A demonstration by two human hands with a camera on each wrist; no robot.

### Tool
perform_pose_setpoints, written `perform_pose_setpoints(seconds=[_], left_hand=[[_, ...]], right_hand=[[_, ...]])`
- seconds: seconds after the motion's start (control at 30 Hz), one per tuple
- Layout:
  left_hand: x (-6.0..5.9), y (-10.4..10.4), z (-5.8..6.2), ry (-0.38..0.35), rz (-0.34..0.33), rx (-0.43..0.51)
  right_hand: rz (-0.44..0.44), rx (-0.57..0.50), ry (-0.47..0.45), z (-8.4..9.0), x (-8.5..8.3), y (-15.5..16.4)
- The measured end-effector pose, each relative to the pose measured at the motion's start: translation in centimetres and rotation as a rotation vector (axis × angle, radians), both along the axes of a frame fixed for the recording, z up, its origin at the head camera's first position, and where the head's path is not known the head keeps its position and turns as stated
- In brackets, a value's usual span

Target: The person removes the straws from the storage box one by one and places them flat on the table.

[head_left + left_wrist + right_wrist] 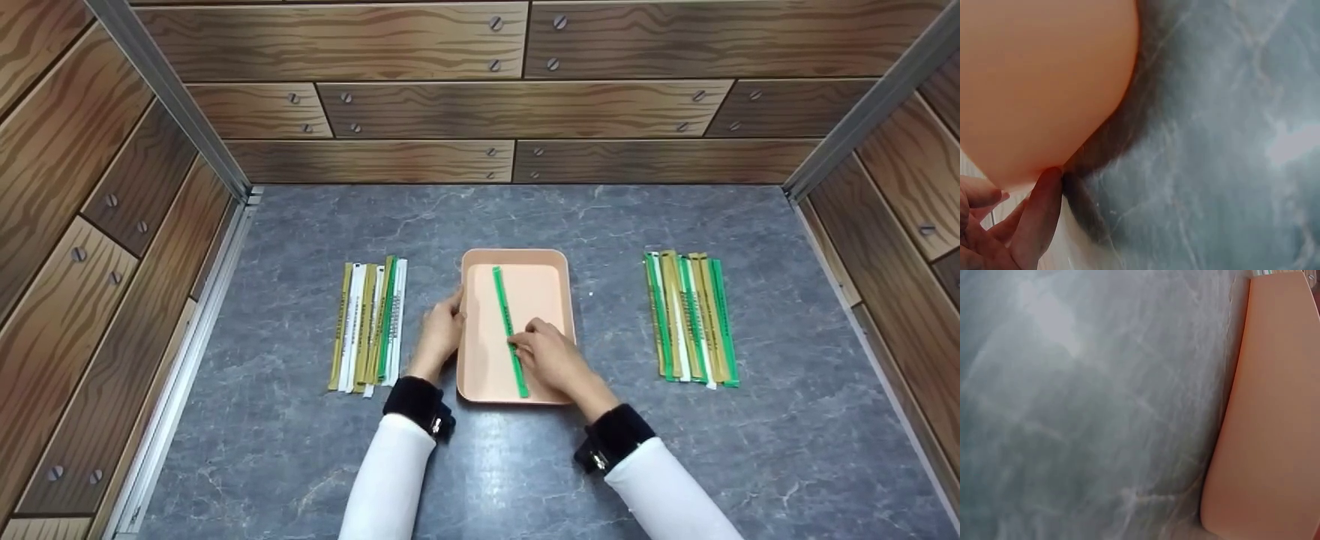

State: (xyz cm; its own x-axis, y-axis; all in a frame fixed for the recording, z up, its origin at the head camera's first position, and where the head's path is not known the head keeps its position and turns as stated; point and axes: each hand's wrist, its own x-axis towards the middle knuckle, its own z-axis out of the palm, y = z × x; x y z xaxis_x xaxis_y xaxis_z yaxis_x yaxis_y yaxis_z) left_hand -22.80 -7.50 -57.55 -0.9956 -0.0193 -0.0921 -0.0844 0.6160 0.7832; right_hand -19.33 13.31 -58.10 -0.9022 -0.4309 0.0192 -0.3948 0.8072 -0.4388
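Note:
A shallow peach-coloured tray (551, 289) lies on the grey marbled surface, long side pointing away from me. Inside it is a long, thin green stick packet (501, 289) with dark print, slightly slanted. My right hand (553, 356) reaches over the tray's right side and pinches this packet near its middle. At the tray's left edge, my left hand (440, 330) grips the rim; the left wrist view shows its fingers (1041, 216) at the peach wall. The right wrist view shows only the tray's outer side (1266, 416) and the surface, so the right fingers are hidden there.
To the left lies a row of gold, white and green stick packets (367, 326). A similar row of packets (690, 319) lies to the right. Wood-patterned panels (420, 109) wall in the back and both sides, with metal rails (184, 345) along the edges.

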Motion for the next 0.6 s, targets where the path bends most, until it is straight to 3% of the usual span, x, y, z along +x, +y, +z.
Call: perform_pose_setpoints(seconds=[0.1, 0.37, 0.6], left_hand=[[0.2, 0.1, 0.0, 0.015, 0.007, -0.032], [0.2, 0.1, 0.0, 0.012, 0.005, -0.013], [0.2, 0.0, -0.1, 0.013, -0.006, 0.022]], right_hand=[[-0.049, 0.009, -0.006, 0.1, 0.1, -0.1], [-0.181, 0.022, 0.033, 0.1, 0.3, -0.7], [-0.242, 0.002, -0.021, 0.1, 0.4, -1.2]])
